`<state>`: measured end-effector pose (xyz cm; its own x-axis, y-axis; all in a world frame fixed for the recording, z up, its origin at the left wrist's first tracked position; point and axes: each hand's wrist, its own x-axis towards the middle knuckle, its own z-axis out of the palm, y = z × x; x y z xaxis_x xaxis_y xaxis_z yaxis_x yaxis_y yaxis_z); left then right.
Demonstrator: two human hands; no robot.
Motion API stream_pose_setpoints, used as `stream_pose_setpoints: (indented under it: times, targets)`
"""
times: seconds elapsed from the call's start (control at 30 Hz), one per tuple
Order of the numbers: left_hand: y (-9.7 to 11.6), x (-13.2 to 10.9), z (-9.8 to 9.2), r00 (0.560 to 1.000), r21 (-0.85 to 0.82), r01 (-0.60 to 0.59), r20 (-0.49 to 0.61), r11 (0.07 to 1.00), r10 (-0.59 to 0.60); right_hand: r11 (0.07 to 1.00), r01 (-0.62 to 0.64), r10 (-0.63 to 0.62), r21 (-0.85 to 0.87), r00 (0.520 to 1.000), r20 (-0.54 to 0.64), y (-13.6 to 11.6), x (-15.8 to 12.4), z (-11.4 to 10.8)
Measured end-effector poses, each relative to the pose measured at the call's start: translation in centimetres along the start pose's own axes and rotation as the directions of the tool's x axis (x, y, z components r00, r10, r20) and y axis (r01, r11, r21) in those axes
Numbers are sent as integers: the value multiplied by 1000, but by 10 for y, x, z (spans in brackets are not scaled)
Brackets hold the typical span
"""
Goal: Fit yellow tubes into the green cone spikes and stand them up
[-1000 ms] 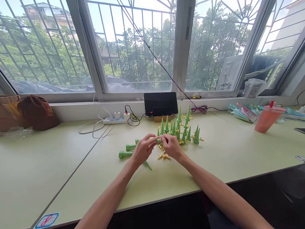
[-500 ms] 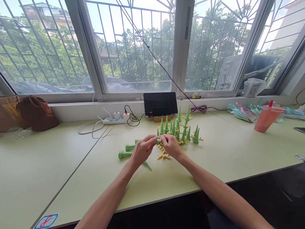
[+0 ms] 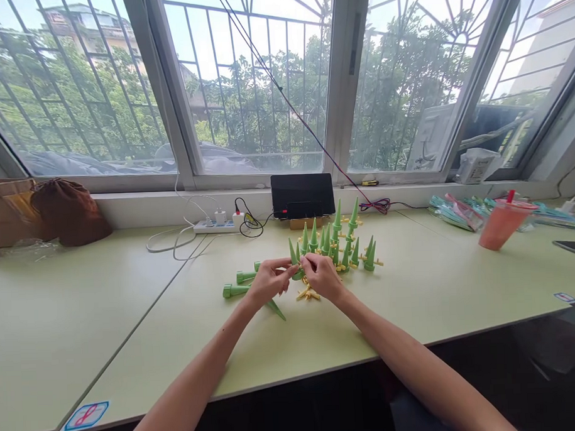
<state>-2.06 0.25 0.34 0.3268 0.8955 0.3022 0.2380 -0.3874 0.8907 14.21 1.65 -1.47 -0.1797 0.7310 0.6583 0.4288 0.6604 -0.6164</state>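
My left hand [image 3: 272,281] pinches a green plant watering spike [image 3: 293,252], which stands tip up between my hands. My right hand [image 3: 322,276] is closed at the spike's right side, its fingertips against it; whatever those fingers hold is hidden. Right behind my hands, several more green spikes [image 3: 337,221] stand upright, with yellow valves [image 3: 378,262] sticking out sideways. A small pile of loose yellow valves [image 3: 308,293] lies below my right hand. To the left, several green spikes [image 3: 233,291] lie on their sides, partly covered by my left hand.
A black tablet [image 3: 302,195] leans by the window behind the spikes. The power strip [image 3: 217,226] and its cables lie to its left. A red drink cup [image 3: 506,225] and plastic packets [image 3: 457,211] are on the right, a brown drawstring bag [image 3: 70,212] far left.
The spike in my left hand has turned from lying between my fingers to upright, tip up. My right hand has barely moved.
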Motion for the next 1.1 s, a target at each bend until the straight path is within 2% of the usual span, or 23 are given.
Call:
stream_pose_setpoints:
  times: [0.13, 0.27, 0.43, 0.57, 0.7, 0.8, 0.93, 1.0, 1.1]
  targets:
    - [1, -1, -6, 986, -196, 134, 124, 971, -111, 999, 48, -47, -7, 998, 40, 0, -1, 0]
    - [-4, 0, -9, 960, -385, 259, 201, 886, -194, 996, 94, -94, 3, 993, 74, -1, -2, -2]
    - [-7, 2, -10, 942, -425, 314, 250, 849, -223, 995, 100, -99, -10, 991, 89, -3, -2, -3]
    - [-3, 0, -9, 964, -342, 234, 206, 910, -171, 997, 77, -75, -22, 994, 79, -5, -2, -3]
    - [0, -2, -9, 989, -131, 98, 125, 986, -82, 999, 43, -42, -10, 996, 77, -5, -2, -2]
    - [-1, -1, -5, 998, 8, 27, 55, 1000, -27, 1000, 8, -7, -17, 997, 76, -1, -2, 0]
    - [-3, 0, 1, 996, 74, -88, -15, 993, 89, 999, -18, 21, -46, 997, 77, 5, -1, 3]
    - [-3, 0, 3, 995, 67, -98, -18, 993, 99, 998, -23, 27, -53, 997, 78, 6, 0, 3]
    - [-1, -1, 2, 1000, 18, -15, 11, 1000, 15, 998, -27, 31, -53, 997, 76, 4, 0, 3]
